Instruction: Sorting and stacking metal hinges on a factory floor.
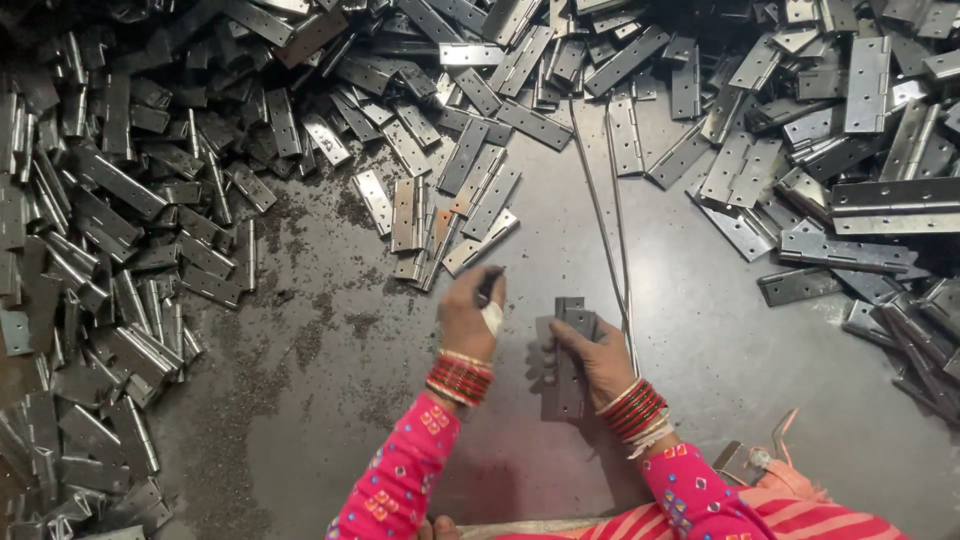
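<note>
My right hand (pixel 598 358) grips a dark grey metal hinge (pixel 566 352) that stands upright on the grey work surface (pixel 330 400). My left hand (pixel 470 315), a white bandage on one finger, is closed around a small dark piece (pixel 490 284) just left of the hinge. Both wrists wear red bangles and pink patterned sleeves. Two thin metal rods (pixel 608 230) lie on the surface just right of my right hand, running away from me.
Heaps of loose metal hinges (pixel 120 250) surround the work surface on the left, along the far side (pixel 480 80) and on the right (pixel 860 170). Dark metal dust (pixel 300 330) speckles the surface. A small metal part (pixel 745 462) lies beside my right sleeve.
</note>
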